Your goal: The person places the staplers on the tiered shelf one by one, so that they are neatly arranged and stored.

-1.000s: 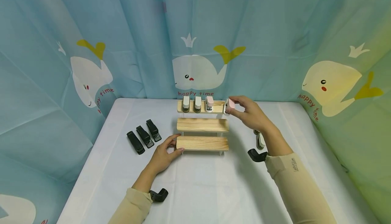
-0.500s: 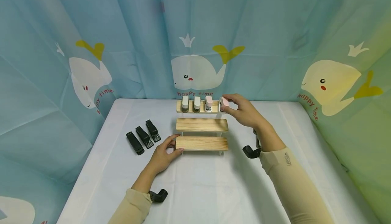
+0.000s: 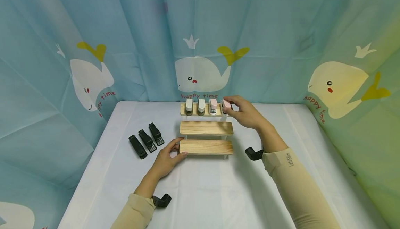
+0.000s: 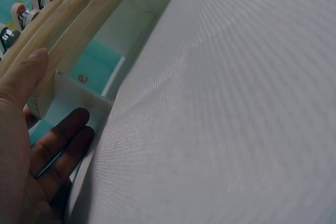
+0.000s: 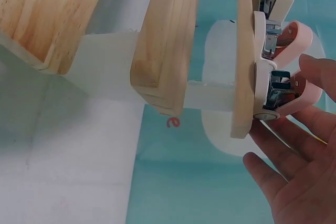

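A three-tier wooden display rack [image 3: 206,128] with pale supports stands on the table. My right hand [image 3: 245,112] pinches a pink and white mini stapler [image 3: 226,106] at the right end of the top tier; in the right wrist view its base rests against the board. Left of it on that tier stand another pink stapler [image 3: 213,104] and two whitish ones, the nearer a white stapler [image 3: 201,106]. My left hand [image 3: 165,160] holds the left end of the lowest tier, thumb on the board [image 4: 89,24], its other fingers by the side support.
Three black staplers, the middle one a black stapler [image 3: 147,140], lie on the white-covered table [image 3: 200,194] left of the rack. A blue curtain [image 3: 150,48] printed with whales hangs close behind the top tier.
My right hand has moved left with the pink stapler, from past the top tier's right end onto it, next to the other pink one. My left hand stays put.
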Demonstrator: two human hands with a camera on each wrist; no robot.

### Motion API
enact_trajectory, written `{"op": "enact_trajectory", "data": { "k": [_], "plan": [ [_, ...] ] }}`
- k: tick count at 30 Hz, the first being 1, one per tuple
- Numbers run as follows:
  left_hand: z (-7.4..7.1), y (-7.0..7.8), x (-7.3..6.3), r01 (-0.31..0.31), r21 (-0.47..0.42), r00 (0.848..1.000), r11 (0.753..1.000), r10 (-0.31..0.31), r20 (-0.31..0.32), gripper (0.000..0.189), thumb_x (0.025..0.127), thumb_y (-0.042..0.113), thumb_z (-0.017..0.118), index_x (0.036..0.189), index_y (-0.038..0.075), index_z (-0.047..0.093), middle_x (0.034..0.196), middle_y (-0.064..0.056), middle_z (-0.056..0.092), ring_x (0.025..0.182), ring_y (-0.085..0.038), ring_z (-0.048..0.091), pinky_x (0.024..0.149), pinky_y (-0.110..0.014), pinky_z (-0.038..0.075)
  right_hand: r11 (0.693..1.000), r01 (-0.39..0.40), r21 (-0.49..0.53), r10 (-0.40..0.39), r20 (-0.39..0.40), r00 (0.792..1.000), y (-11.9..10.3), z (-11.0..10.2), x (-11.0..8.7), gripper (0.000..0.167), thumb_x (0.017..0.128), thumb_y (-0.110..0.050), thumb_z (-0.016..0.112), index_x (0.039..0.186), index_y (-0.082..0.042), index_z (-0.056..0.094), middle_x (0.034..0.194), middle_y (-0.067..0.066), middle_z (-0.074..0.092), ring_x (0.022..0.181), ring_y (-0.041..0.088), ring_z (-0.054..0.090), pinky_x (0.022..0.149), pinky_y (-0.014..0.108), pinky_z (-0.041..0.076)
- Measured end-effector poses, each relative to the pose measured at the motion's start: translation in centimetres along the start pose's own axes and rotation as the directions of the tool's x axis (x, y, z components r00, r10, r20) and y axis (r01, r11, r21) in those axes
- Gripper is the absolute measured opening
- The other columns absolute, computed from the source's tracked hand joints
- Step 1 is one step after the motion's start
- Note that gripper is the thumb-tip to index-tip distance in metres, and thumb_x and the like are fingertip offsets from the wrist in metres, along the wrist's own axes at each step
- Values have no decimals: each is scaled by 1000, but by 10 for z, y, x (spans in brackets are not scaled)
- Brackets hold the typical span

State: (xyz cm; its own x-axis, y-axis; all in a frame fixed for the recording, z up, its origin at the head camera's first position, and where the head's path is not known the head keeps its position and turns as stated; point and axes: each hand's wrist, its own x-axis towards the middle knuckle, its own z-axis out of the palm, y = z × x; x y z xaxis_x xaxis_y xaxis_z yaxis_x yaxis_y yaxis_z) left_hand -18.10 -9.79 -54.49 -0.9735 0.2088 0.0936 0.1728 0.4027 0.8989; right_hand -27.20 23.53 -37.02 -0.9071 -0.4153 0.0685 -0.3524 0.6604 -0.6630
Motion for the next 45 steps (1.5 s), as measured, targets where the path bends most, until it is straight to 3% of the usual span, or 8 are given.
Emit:
{"op": "enact_trajectory", "data": {
  "k": [16,26,39,45],
  "plan": [
    [-2,-1,2,-26,17,1000,1000,26,-3,65,91,46,78,150,41,50,119,6,74,119,-20,68,109,-55,45,1000,12,0,-12,-9,1000,-1,1,0,59,107,-38,57,157,-10,43,155,14,46,142,35,45,118,63,34],
    [-1,-2,2,-26,22,1000,999,26,-9,66,91,45,78,151,35,51,118,5,74,119,-20,68,109,-56,46,1000,5,-12,-6,-9,1000,0,1,1,58,107,-37,58,156,-10,44,151,12,49,142,35,45,119,61,33],
    [0,-2,0,-22,-1,1000,1000,22,-12,65,91,46,79,149,38,52,117,6,74,118,-20,68,108,-55,46,1000,-16,2,16,-12,1000,3,1,-4,65,104,-43,62,159,-16,41,162,10,41,148,37,40,120,58,32],
    [1,-2,1,-31,-2,1000,1000,31,-6,66,91,44,79,150,33,52,116,6,74,118,-20,68,109,-55,46,1000,-28,-6,27,-35,999,9,-1,-9,67,101,-44,66,158,-18,42,163,9,41,147,36,42,120,60,33]
  ]
}}
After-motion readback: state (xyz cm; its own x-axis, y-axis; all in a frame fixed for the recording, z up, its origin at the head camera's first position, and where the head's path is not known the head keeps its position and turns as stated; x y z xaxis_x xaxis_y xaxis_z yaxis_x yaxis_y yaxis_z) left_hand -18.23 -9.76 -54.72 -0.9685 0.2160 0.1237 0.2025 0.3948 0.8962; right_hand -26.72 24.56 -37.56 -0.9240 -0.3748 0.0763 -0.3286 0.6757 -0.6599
